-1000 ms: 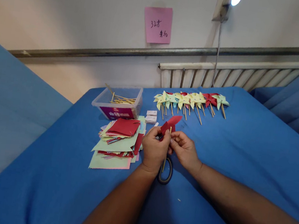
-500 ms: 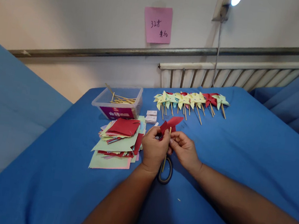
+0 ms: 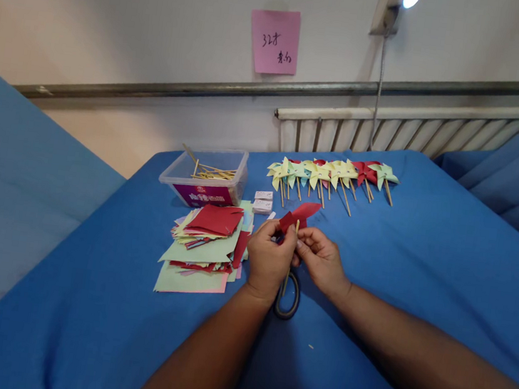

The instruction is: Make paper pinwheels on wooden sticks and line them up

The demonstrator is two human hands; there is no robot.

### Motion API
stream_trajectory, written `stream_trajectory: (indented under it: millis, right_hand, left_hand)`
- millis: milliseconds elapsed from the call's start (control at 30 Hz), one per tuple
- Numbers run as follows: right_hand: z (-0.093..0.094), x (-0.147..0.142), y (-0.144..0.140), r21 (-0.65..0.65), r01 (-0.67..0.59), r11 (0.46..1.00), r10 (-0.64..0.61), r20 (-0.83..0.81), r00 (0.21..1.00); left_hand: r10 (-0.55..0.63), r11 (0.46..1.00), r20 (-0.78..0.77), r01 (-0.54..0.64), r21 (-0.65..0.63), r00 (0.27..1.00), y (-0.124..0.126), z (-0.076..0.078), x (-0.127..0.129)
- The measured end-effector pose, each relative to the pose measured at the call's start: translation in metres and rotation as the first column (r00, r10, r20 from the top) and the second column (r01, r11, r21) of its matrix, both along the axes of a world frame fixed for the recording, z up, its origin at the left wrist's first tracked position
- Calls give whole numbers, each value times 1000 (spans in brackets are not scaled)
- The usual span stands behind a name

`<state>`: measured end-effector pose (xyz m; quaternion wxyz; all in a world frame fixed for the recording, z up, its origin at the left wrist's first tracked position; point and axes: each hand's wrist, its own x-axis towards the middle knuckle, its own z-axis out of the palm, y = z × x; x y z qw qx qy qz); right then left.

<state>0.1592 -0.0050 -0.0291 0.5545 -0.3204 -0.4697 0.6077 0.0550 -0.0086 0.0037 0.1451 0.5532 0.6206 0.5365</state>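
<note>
My left hand (image 3: 271, 253) is closed around a red paper pinwheel (image 3: 305, 211) and a thin wooden stick (image 3: 285, 281). The stick runs down out of the fist, its top end showing by the thumb. Close against it, my right hand (image 3: 322, 259) pinches with thumb and fingertips at the stick and pinwheel; exactly what lies between those fingertips is hidden. Under the hands lie scissors (image 3: 293, 309), with only the dark handle loop showing. To the left sits a stack of cut paper sheets (image 3: 208, 251) in red, green and yellow.
A clear plastic box (image 3: 180, 169) with loose wooden sticks stands behind the paper. Two small white boxes (image 3: 262, 206) sit beside it. Finished pinwheels (image 3: 321, 174) on sticks lie in a row at the back of the blue-covered table (image 3: 420, 271). A radiator (image 3: 410, 124) stands behind.
Both hands have shifted very slightly to the right with the red pinwheel and stick. Their grip looks the same, and the other things stay where they were.
</note>
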Motion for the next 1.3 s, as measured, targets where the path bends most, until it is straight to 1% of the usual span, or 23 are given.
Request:
stream_trajectory:
  millis: [267, 567, 933, 1300]
  right_hand:
    - [0, 0, -1, -1, -8, 1000, 8, 6, 1000]
    - [1, 0, -1, 2, -5, 1000, 5, -6, 1000]
    - [-1, -1, -1, -12, -10, 1000, 10, -2, 1000]
    - [3, -1, -2, -10, 6, 1000, -6, 3, 1000]
  left_hand:
    - [19, 1000, 3, -19, 13, 1000, 1, -3, 0]
    - [37, 998, -24, -36, 41, 999, -1, -2, 0]
    - [27, 998, -46, -24, 60, 999, 1, -3, -1]
    - [22, 998, -35, -20, 57, 999, 0, -3, -1]
